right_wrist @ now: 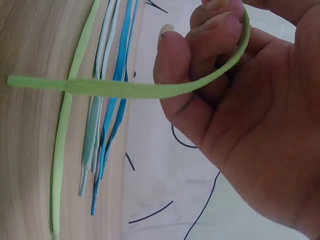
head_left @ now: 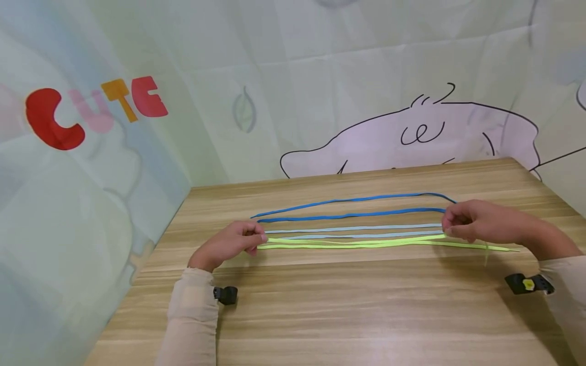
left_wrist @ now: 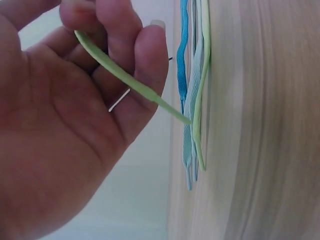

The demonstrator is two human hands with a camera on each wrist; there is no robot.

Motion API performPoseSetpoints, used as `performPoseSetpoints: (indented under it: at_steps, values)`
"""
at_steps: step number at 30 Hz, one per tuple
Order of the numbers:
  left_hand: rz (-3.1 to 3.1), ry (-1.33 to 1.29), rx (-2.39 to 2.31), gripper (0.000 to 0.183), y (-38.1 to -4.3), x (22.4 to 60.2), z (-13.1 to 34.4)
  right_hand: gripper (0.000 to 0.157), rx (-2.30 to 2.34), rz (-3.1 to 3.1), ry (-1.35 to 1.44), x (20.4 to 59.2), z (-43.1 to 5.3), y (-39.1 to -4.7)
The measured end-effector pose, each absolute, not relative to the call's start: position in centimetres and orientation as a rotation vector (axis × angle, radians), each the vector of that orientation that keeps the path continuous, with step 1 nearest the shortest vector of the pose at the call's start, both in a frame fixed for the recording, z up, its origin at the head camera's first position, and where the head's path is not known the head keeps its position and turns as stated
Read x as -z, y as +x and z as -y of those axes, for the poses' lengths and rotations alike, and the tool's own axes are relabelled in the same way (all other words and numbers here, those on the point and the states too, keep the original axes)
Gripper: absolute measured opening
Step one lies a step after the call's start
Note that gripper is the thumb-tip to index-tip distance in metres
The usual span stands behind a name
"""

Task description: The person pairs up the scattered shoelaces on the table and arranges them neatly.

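My left hand [head_left: 231, 241] pinches one yellow-green shoelace [left_wrist: 117, 72] near one end, and its tip dangles below the fingers in the left wrist view. The right hand [head_left: 492, 222] pinches the same lace close to its other end, with the tip [right_wrist: 37, 83] hanging free. Between both hands the lace runs nearly straight. Alongside it lies a second yellow-green shoelace [head_left: 320, 247], its right end reaching past the right hand. Two pale blue shoelaces [head_left: 352, 227] stretch just behind. Farther back lie two darker blue shoelaces [head_left: 352, 215], the rearmost bowed away from the others.
The laces lie across a wood-grain table [head_left: 329, 310]. Behind and to the left hangs a printed cloth [head_left: 256, 147] with cartoon drawings and letters. Each wrist carries a small black camera, seen at the left sleeve [head_left: 192, 315] and the right sleeve [head_left: 565, 284].
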State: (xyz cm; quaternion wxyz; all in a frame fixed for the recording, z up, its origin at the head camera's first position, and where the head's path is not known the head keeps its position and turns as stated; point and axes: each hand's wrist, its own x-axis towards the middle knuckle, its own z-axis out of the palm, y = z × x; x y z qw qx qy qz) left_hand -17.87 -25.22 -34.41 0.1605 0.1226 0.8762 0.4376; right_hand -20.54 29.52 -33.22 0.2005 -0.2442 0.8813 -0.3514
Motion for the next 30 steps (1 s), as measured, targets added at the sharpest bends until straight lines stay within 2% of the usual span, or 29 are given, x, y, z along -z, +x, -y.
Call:
performPoseSetpoints:
  at_steps: [30]
  values:
    - [-2.501, 0.323, -1.081, 0.018, -18.01, 35.2, 25.57, 0.006, 0.865, -2.452, -0.775, 34.29, -29.85, -20.97]
